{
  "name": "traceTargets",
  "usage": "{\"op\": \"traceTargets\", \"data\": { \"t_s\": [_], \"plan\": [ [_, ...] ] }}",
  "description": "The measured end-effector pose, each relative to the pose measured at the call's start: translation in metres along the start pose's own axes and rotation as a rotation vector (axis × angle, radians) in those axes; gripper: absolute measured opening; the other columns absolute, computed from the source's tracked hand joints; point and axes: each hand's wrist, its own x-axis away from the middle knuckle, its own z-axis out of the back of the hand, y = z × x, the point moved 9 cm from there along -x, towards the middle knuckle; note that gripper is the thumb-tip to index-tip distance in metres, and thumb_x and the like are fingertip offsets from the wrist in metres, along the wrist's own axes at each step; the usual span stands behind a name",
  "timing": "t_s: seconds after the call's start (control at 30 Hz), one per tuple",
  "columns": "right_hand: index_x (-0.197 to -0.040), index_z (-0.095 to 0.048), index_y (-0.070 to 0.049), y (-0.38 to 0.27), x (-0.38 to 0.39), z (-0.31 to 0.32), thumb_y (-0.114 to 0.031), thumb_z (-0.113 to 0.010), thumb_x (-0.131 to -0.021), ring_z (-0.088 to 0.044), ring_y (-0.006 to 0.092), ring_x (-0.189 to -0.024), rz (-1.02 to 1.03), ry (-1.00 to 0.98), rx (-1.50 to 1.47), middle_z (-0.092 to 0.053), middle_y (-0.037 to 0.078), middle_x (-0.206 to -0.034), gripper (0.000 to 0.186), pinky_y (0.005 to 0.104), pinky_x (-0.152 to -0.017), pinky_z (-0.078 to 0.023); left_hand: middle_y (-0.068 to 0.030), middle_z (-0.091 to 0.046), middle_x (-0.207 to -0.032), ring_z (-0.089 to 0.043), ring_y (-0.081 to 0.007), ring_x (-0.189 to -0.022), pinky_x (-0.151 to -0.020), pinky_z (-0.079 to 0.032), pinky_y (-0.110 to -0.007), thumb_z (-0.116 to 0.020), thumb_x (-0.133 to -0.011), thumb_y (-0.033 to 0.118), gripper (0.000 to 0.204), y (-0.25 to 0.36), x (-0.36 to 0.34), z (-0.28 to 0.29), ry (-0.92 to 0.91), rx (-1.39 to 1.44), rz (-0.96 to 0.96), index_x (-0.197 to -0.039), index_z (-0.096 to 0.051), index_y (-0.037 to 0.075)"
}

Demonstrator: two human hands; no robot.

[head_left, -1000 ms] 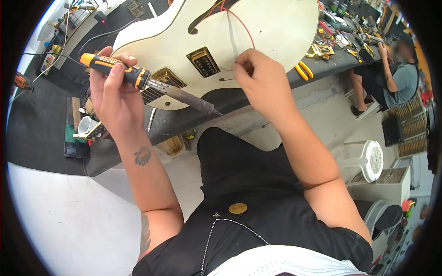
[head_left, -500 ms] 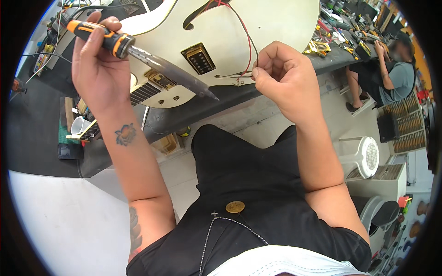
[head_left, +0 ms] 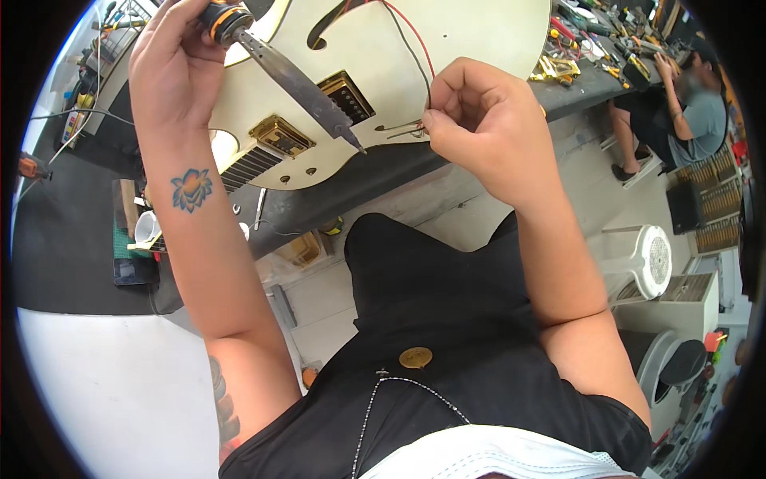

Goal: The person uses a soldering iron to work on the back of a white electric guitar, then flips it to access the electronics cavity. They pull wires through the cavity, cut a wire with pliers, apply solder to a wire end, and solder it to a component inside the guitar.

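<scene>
My left hand (head_left: 175,76) is wrapped round the orange and black handle of a soldering iron (head_left: 297,81). Its long metal barrel slants down to the right, and the narrow tip appears over the near edge of a cream hollow-body guitar (head_left: 467,44). To the right of that tip, my right hand (head_left: 491,132) pinches thin wires with thumb and forefinger. A red wire (head_left: 420,40) and a black wire (head_left: 406,37) run from the far f-hole down to these fingers. Whatever the fingertips hide at the wire ends cannot be made out. Two gold-framed pickups (head_left: 281,136) show on the guitar.
The guitar lies on a dark workbench (head_left: 72,239). A white cup (head_left: 147,228) stands at its left side. Tools and pliers (head_left: 558,70) crowd the far right. A person (head_left: 692,120) sits there, beyond a white stool (head_left: 648,262).
My left hand and the soldering iron have shifted up, the tip slightly left. My right hand has moved a little left and up with the wires. The small metal part beside it no longer shows.
</scene>
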Motion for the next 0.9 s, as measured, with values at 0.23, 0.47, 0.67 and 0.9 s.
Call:
{"op": "traceTargets", "data": {
  "t_s": [0.23,0.47,0.67,0.9],
  "plan": [
    [-0.094,-0.066,0.000,-0.004,0.001,-0.009,-0.006,-0.074,-0.087,-0.060,0.0080,-0.076,-0.007,-0.043,-0.053,-0.067,0.001,-0.083,0.011,0.0263,-0.070,-0.050,-0.0129,-0.074,-0.083,-0.068,-0.0142,-0.062,-0.052,-0.052,-0.024,-0.067,-0.098,0.005,0.015,-0.010,-0.009,-0.003,-0.043,0.020,-0.021,-0.110,-0.068,-0.004],
    [-0.093,-0.065,-0.002,-0.013,0.000,-0.018,0.000,-0.073,-0.087,-0.054,0.0025,-0.074,0.014,-0.071,-0.055,-0.061,-0.005,-0.082,0.010,0.0222,-0.066,-0.045,-0.0185,-0.074,-0.101,-0.073,-0.0200,-0.086,-0.077,-0.057,-0.030,-0.067,-0.105,0.004,0.030,-0.002,-0.007,0.018,-0.172,-0.027,-0.015,-0.129,-0.059,-0.011],
    [-0.093,-0.065,-0.002,-0.009,0.001,-0.012,0.000,-0.073,-0.087,-0.055,0.0024,-0.073,0.022,-0.032,-0.036,-0.061,-0.005,-0.081,0.010,0.0218,-0.066,-0.046,-0.0099,-0.071,-0.083,-0.066,-0.0125,-0.060,-0.049,-0.050,-0.023,-0.068,-0.101,0.004,0.017,-0.009,-0.006,-0.005,-0.061,-0.031,-0.007,-0.115,-0.060,0.000],
    [-0.092,-0.065,-0.002,-0.007,0.003,-0.011,0.000,-0.073,-0.087,-0.055,0.0025,-0.073,0.021,-0.025,0.004,-0.062,-0.004,-0.081,0.010,0.0218,-0.066,-0.046,-0.0097,-0.072,-0.083,-0.066,-0.0121,-0.060,-0.049,-0.049,-0.022,-0.069,-0.100,0.003,0.018,-0.011,-0.007,-0.008,-0.055,-0.027,-0.011,-0.116,-0.060,0.000]
  ]
}}
